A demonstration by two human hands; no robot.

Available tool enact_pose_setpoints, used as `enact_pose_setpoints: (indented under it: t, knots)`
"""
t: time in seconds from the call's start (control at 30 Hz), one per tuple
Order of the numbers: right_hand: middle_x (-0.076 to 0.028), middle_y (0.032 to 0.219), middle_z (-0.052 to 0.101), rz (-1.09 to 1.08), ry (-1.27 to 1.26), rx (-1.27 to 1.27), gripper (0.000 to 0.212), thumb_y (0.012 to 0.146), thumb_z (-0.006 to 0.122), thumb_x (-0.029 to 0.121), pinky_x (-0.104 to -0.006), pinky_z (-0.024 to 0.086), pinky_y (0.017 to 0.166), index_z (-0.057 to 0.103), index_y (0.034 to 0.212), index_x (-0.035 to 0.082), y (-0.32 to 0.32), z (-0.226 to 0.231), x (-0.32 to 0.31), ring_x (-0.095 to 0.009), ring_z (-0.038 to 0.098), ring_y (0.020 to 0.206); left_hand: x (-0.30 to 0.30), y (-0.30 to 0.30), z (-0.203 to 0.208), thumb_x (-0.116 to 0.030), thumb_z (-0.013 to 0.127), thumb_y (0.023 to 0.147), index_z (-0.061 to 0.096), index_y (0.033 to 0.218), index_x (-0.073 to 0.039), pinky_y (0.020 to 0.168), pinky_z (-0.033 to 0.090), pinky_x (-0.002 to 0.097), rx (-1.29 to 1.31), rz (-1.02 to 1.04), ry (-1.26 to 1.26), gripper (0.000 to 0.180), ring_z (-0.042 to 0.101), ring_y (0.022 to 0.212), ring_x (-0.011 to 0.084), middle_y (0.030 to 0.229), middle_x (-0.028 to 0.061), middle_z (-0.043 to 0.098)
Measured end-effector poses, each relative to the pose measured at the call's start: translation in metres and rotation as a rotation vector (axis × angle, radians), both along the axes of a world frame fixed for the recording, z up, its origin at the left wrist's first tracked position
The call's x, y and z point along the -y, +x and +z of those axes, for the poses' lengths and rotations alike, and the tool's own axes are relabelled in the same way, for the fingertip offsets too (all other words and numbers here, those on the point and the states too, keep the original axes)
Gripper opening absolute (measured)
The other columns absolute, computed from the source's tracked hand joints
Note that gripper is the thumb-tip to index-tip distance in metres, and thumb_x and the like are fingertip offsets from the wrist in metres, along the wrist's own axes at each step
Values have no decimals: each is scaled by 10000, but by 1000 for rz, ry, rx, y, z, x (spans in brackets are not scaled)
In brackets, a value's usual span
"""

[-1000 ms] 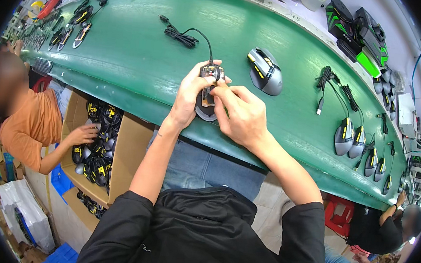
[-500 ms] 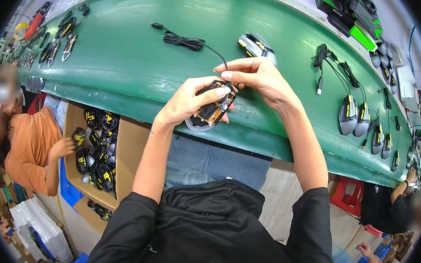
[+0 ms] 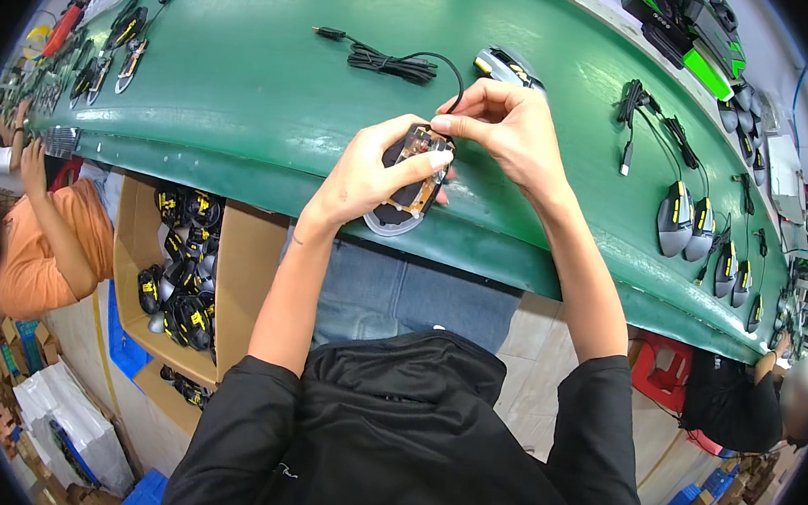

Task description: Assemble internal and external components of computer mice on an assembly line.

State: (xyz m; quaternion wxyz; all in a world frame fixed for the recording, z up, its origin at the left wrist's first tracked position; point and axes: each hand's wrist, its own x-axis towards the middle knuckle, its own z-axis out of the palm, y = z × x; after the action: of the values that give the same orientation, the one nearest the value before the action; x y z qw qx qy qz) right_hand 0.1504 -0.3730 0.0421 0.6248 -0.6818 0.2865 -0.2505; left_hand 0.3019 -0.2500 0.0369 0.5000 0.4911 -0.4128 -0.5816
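Here, the left hand grips an open mouse base with its circuit board exposed, held over the near edge of the green conveyor belt. The right hand pinches its top end, where the black cable leads off.

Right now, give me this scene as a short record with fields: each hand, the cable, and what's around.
left hand: holds open mouse base, circuit board showing
right hand: fingertips pinch at the base's top end
cable: bundled on green belt, runs to the base
finished mice: row on belt at right
carton: below belt at left, holds mouse shells
coworker: orange shirt, far left
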Motion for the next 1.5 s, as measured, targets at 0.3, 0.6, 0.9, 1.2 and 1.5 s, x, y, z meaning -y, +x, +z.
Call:
enact_pose_setpoints:
  t: [0.3, 0.6, 0.9, 1.2, 1.5]
  knots:
    - [-39, 770, 686, 96, -13, -62, 195, 784, 785, 155, -229, 448, 580, 645, 816, 23, 6, -9, 0, -49, 568, 647, -2, 2, -1, -218, 661, 909, 577, 1045, 10, 627, 554, 273, 17, 41, 9, 279, 695, 713, 173, 859, 110, 683]
    - [2, 740, 671, 94, 30, -22, 220, 839, 749, 255, -236, 457, 618, 711, 839, 38, -2, -10, 4, -57, 568, 656, 2, 0, 2, -228, 658, 909, 559, 1080, 8, 634, 557, 287, -44, 21, 8, 307, 696, 730, 196, 879, 123, 674]
    - [-52, 836, 711, 159, 52, 62, 256, 807, 769, 226, -255, 502, 692, 712, 871, -16, -2, -11, 11, -109, 642, 754, 1, 2, -5, -211, 616, 927, 554, 1112, 23, 653, 564, 308, 6, 33, -32, 305, 699, 735, 231, 898, 164, 678]
    - [-137, 634, 663, 53, -313, -461, 207, 701, 705, 187, -335, 510, 626, 674, 694, -18, 1, 19, -1, -225, 656, 615, 0, -7, -1, -231, 681, 904, 586, 992, 17, 583, 529, 260, 259, -4, 27, 280, 702, 695, 152, 778, 80, 676]
    - [-21, 789, 663, 92, 121, -82, 292, 810, 758, 299, -239, 489, 630, 717, 911, 28, -7, 4, 9, -82, 587, 720, 0, -8, -8, -212, 651, 913, 557, 1103, 24, 652, 562, 297, 7, 83, -45, 317, 696, 745, 212, 896, 139, 680]
